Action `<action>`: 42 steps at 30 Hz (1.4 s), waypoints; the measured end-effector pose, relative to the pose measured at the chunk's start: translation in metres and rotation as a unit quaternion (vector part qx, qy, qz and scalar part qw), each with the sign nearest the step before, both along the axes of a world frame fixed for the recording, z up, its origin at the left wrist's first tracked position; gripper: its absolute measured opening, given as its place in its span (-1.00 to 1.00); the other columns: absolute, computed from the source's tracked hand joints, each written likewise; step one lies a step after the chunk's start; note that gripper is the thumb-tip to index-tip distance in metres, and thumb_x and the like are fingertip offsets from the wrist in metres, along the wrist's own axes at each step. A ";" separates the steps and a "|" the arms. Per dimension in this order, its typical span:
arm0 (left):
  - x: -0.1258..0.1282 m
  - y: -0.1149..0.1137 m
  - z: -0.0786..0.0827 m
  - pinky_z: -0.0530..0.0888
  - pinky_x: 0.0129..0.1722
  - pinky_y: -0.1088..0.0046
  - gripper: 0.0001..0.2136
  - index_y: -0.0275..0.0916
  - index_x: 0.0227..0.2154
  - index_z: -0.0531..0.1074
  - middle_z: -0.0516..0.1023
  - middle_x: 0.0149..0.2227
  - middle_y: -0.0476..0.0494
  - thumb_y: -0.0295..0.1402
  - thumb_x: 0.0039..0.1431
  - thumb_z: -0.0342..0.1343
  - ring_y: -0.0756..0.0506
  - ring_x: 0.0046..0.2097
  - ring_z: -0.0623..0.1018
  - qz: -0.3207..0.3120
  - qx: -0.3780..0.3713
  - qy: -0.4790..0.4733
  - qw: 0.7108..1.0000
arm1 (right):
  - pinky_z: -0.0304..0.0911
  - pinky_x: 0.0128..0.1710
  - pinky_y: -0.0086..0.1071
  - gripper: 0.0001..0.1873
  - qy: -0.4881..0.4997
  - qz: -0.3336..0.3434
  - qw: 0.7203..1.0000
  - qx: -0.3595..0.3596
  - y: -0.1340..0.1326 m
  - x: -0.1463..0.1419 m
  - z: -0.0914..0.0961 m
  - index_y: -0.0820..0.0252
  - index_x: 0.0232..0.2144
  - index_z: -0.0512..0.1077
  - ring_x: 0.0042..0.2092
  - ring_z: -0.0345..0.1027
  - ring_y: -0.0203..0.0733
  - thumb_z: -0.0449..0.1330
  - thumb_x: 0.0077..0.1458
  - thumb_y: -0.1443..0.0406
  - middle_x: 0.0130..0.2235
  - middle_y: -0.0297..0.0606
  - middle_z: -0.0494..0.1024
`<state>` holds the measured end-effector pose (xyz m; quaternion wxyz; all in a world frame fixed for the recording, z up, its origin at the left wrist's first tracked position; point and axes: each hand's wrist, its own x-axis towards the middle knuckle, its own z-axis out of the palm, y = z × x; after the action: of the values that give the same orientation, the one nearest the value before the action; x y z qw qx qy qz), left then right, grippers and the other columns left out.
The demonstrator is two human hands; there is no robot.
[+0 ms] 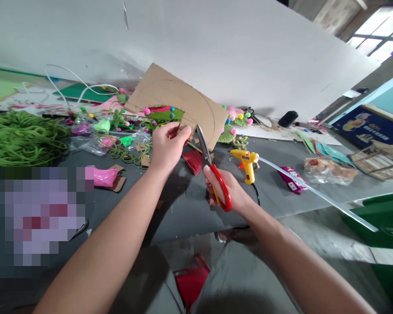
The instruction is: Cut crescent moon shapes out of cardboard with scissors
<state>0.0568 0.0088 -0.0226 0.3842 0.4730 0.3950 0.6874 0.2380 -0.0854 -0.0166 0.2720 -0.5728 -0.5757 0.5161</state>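
Grey and cluttered, the table point(183, 205) runs along a white wall, strewn with coloured pom-poms point(239, 116), a heap of green cord point(19, 135) at the far left and a yellow glue gun point(247, 163) with a long clear glue stick point(317, 196) reaching off to the right. Over it the left hand point(166, 146) pinches the lower edge of a brown cardboard sheet point(180, 102) (curved pencil lines are drawn on it), holding it tilted up off the table. Just beside it the right hand point(227, 192) is closed through the red handles of the scissors point(212, 174), whose blades point up and meet the cardboard's lower edge next to the left thumb. Red scraps point(193, 161) lie on the table beneath.
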 end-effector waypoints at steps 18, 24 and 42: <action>-0.009 0.002 0.006 0.47 -0.34 0.45 -0.91 -0.21 -0.41 0.58 0.59 -0.42 -0.05 -0.31 0.12 0.31 -0.04 -0.36 0.54 0.060 0.030 0.034 0.997 | 0.21 -0.63 -0.48 -0.33 -0.006 0.046 0.999 -0.014 -0.010 0.007 0.007 0.14 -0.37 0.31 -0.62 0.38 -0.29 0.10 0.27 -0.33 -0.61 -0.46 0.32; -0.012 -0.002 0.011 0.39 -0.38 0.43 -0.83 -0.20 -0.49 0.43 0.47 -0.49 -0.02 -0.35 0.20 0.23 -0.03 -0.40 0.47 0.066 0.067 0.118 0.989 | 0.28 -0.62 -0.46 -0.29 0.037 0.041 0.996 -0.065 -0.014 0.010 0.015 0.15 -0.37 0.34 -0.62 0.36 -0.28 0.08 0.24 -0.37 -0.61 -0.42 0.35; -0.011 -0.011 0.015 0.15 -0.46 0.36 -0.68 -0.17 -0.58 0.19 0.17 -0.58 0.07 -0.33 0.20 0.19 0.00 -0.50 0.16 0.084 0.078 0.263 0.958 | 0.30 -0.66 -0.44 -0.31 0.063 0.000 0.994 -0.089 -0.010 0.006 0.012 0.14 -0.46 0.33 -0.66 0.35 -0.29 0.18 0.19 -0.34 -0.61 -0.43 0.33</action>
<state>0.0462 -0.0019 -0.0073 0.1696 0.6307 0.4657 0.5971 0.2439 -0.0955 -0.0045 0.2556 -0.5610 -0.5094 0.6004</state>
